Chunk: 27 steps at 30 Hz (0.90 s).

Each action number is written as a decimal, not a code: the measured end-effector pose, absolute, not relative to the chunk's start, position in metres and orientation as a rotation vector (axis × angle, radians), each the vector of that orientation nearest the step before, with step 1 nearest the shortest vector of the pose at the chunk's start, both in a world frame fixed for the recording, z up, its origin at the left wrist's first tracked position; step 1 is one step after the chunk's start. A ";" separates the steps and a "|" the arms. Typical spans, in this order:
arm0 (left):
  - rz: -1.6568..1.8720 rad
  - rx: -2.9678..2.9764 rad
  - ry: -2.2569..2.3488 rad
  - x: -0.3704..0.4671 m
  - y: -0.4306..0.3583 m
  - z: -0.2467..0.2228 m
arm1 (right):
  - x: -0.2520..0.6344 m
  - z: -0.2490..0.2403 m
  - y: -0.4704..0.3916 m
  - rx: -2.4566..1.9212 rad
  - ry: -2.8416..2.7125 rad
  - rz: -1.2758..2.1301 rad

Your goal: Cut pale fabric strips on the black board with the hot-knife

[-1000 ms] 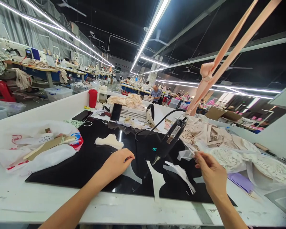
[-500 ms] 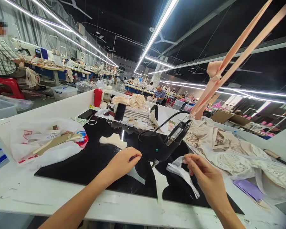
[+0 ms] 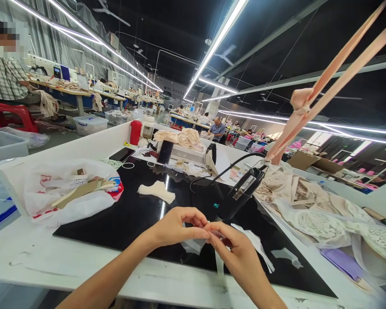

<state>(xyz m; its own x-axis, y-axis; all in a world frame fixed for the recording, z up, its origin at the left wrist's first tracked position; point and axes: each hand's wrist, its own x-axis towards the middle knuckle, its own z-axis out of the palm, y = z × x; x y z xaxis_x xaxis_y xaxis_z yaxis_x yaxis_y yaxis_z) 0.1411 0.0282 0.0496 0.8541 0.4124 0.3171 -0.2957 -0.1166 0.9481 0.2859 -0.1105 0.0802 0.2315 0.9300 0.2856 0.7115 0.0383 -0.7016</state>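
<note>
My left hand and my right hand meet over the front of a black board, thumbs and fingers pinched together at the tips. What they pinch is small and mostly hidden. Below the fingertips a pale, narrow strip of material shows; whether it is held I cannot tell. Under my left hand lies a translucent cut piece. White cut pieces rest beside my right hand, and another translucent piece lies farther right. Beyond the hands, a black corded tool hangs from a peach strap.
A cream cut piece lies on the board's far half. A white plastic bag with scraps stands left; bagged lace and straps and a purple packet lie right. At the back are a phone and a red cup.
My right hand has moved left to meet my left hand. The translucent piece it held is no longer in it; one now lies at the board's right. The white piece under the tool is mostly hidden.
</note>
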 end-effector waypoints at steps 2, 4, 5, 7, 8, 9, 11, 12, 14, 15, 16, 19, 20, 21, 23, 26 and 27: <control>0.540 1.527 0.131 0.142 0.027 0.049 | 0.287 0.081 -0.111 -1.738 -1.515 0.377; 0.480 1.481 0.153 0.142 0.027 0.049 | 0.290 0.081 -0.112 -1.753 -1.504 0.394; 0.461 1.463 0.158 0.142 0.027 0.048 | 0.291 0.081 -0.112 -1.756 -1.499 0.400; 0.451 1.440 0.155 0.143 0.027 0.047 | 0.293 0.079 -0.112 -1.754 -1.486 0.416; 0.454 1.429 0.154 0.143 0.027 0.046 | 0.294 0.079 -0.111 -1.753 -1.474 0.425; 0.459 1.420 0.154 0.143 0.028 0.045 | 0.295 0.078 -0.110 -1.752 -1.458 0.432; 0.468 1.420 0.160 0.143 0.030 0.044 | 0.295 0.077 -0.109 -1.750 -1.429 0.450; 0.470 1.423 0.164 0.143 0.031 0.043 | 0.295 0.077 -0.108 -1.746 -1.415 0.463; 0.471 1.429 0.166 0.143 0.033 0.042 | 0.296 0.077 -0.107 -1.734 -1.382 0.500; 0.474 1.426 0.165 0.143 0.033 0.042 | 0.296 0.077 -0.107 -1.725 -1.359 0.522; 0.479 1.420 0.164 0.143 0.034 0.042 | 0.296 0.077 -0.107 -1.712 -1.330 0.542; 0.505 1.404 0.177 0.143 0.034 0.045 | 0.298 0.076 -0.107 -1.666 -1.239 0.564; 0.512 1.404 0.189 0.142 0.033 0.046 | 0.299 0.076 -0.107 -1.659 -1.213 0.564; 0.516 1.405 0.201 0.142 0.033 0.047 | 0.300 0.076 -0.107 -1.657 -1.189 0.565; 0.518 1.406 0.224 0.141 0.032 0.050 | 0.301 0.075 -0.106 -1.661 -1.155 0.574; 0.510 1.430 0.253 0.140 0.033 0.050 | 0.303 0.073 -0.106 -1.659 -1.131 0.587; 0.512 1.442 0.262 0.140 0.033 0.050 | 0.303 0.072 -0.106 -1.658 -1.125 0.591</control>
